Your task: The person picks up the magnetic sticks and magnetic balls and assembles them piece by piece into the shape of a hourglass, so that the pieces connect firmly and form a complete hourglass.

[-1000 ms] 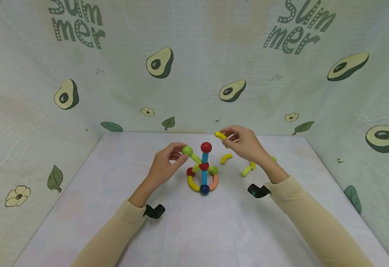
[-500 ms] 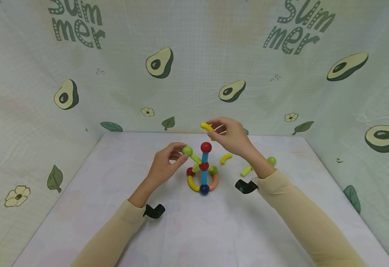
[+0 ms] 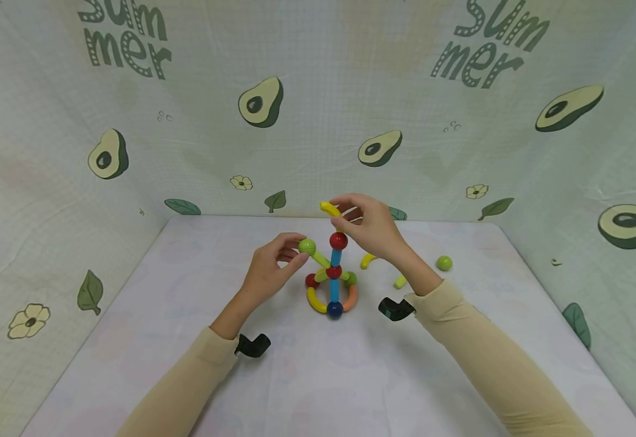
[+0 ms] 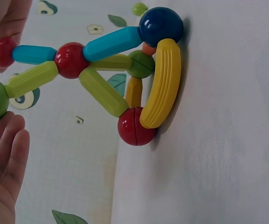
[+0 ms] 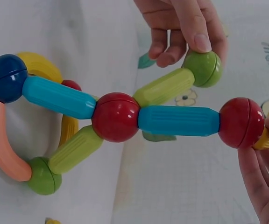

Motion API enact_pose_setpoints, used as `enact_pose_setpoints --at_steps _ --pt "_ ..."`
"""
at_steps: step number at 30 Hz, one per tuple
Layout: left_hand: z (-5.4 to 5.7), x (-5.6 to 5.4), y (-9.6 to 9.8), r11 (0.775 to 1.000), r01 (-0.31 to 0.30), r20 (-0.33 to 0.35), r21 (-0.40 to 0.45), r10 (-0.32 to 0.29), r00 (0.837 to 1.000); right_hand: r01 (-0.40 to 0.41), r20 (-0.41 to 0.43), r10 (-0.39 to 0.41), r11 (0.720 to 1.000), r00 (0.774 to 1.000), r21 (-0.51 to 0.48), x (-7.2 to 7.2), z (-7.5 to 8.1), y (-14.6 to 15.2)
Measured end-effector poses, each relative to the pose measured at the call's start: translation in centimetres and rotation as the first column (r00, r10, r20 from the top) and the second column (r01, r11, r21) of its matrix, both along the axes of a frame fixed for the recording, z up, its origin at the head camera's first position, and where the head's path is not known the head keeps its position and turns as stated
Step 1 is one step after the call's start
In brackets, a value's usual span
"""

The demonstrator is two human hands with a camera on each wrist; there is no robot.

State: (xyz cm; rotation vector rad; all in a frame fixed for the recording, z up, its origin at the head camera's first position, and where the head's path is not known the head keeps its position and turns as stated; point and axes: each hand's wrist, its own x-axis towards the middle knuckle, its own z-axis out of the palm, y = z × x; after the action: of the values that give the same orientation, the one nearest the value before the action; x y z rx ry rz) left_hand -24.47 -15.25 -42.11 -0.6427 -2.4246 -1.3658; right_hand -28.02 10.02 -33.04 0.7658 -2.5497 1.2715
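**Curved yellow rod brought to the upper red ball**

We report that the right hand [image 3: 369,224] has moved leftward since the earlier frames, carrying a curved yellow rod [image 3: 329,209] from right of the ball-and-rod structure [image 3: 334,272] to its top. The rod's lower end now appears to touch the upper red ball [image 3: 338,241]; its other end points up and to the left. We judge that the work has passed from carrying to joining, though we cannot confirm that the joint is seated.

The right fingers pinch the rod. The left hand [image 3: 270,264] has kept its place, thumb and fingers pinching the raised green ball [image 3: 306,246] at the end of a lime rod [image 3: 320,260], probably as a steady. The structure stands on the desk [image 3: 296,376], its navy ball [image 3: 335,309] nearest us.

Obstructions noted: the right fingers cover much of the held rod. The right hand and forearm partly hide a loose yellow rod [image 3: 368,260] and a loose lime piece [image 3: 400,282], while the loose green ball [image 3: 445,263] has come fully into view. In the right wrist view, a yellow scrap [image 5: 53,221] is cut off at the lower edge; we cannot identify it.
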Motion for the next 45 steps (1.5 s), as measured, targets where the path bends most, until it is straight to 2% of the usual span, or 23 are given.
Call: enact_pose_setpoints --at_steps 10,23,39,45 --pt "-0.02 0.05 -0.02 1.0 -0.004 -0.017 0.004 0.004 1.0 -0.054 -0.009 0.054 0.997 0.998 0.059 -0.02 0.23 0.28" --pt "0.0 0.07 0.2 1.0 -0.014 0.001 0.007 0.014 1.0 -0.109 0.002 0.109 0.988 0.994 0.113 -0.57 0.08 0.61" --pt "0.01 -0.08 0.27 1.0 -0.01 -0.02 0.0 0.01 1.0 -0.232 -0.001 0.237 0.953 0.972 0.193 -0.86 -0.01 0.51" --pt "0.23 -0.07 0.38 1.0 -0.005 -0.029 -0.016 0.005 1.0 -0.244 -0.005 0.25 0.95 0.968 0.197 -0.95 -0.28 0.65"
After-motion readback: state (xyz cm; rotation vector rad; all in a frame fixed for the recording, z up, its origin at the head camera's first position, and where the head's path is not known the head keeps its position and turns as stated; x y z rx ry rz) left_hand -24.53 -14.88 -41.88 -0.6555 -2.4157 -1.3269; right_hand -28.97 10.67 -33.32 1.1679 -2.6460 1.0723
